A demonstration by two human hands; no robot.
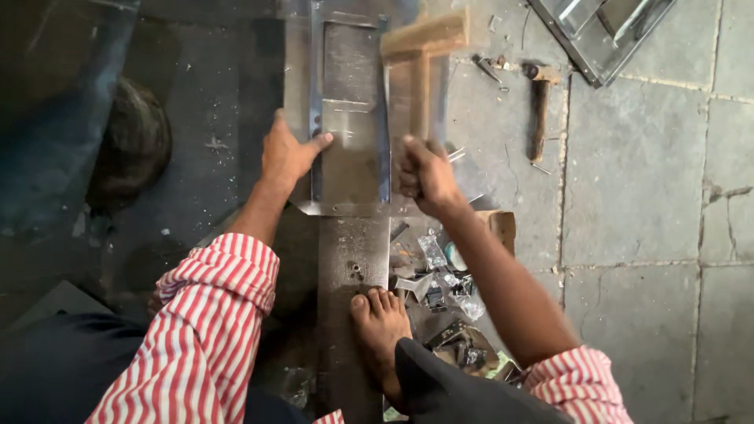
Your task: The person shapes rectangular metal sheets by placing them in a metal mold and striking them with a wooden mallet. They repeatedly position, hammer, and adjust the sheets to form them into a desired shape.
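Observation:
A folded sheet-metal piece (345, 86) with raised edges lies on a dark metal beam (345, 251) on the floor. My left hand (287, 153) presses on its left edge, thumb spread over the sheet. My right hand (424, 177) grips the handle of a wooden mallet (424, 39), whose blurred head is over the sheet's right edge. My bare foot (379, 314) rests on the beam below the sheet.
A hammer with a wooden handle (539, 110) lies on the stone tiles to the right. A metal frame (601, 31) sits at the top right. Metal scraps and small parts (440, 290) are piled beside my foot. A dark round object (133, 141) sits at the left.

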